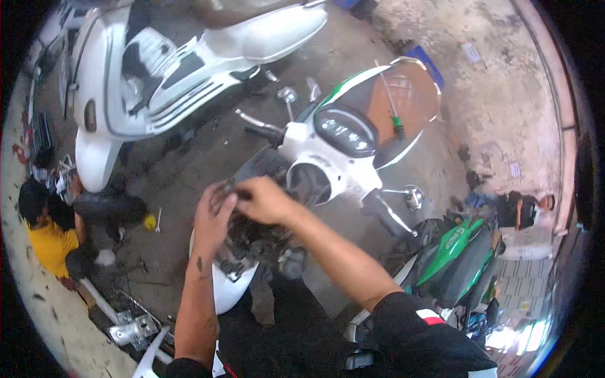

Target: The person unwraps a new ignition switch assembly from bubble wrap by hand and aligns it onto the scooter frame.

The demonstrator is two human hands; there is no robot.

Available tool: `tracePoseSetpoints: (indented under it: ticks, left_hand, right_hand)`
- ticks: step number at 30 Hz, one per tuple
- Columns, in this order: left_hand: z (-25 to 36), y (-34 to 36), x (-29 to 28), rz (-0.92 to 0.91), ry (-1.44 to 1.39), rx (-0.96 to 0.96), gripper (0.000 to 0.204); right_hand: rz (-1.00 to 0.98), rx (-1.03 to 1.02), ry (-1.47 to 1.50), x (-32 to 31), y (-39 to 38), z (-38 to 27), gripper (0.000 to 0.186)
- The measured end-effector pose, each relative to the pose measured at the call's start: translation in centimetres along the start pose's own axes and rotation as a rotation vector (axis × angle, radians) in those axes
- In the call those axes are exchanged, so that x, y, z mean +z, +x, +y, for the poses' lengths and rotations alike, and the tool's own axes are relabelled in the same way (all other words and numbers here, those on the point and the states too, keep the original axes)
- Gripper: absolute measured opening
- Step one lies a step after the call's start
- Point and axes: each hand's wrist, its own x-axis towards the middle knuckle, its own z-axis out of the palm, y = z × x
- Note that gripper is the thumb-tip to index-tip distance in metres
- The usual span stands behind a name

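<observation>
The left hand [214,214] and right hand [265,200] are meeting, fingers curled; I cannot tell what they are grasping. Fine fingerwork seems to be going on, probably calling for steady fingertips next. One white-and-green scooter [345,171] is standing just right, bearing two mirrors [413,198] and one screwdriver [398,128].
</observation>
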Motion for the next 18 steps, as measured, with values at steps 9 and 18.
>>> tracePoseSetpoints:
  ticks: [9, 18]
  left_hand:
    - [-0.5, -2.0, 1.2, 0.090, 0.111, -0.127, 0.069]
    - [-3.4, -3.5, 0.5, 0.243, 0.029, 0.059, 0.078]
  right_hand:
    - [0.409, -0.135, 0.378, -8.2, -10.6, 0.5, 0.025]
    - [0.227, 0.722, 0.237, 6.1, -22.8, 22.6, 0.035]
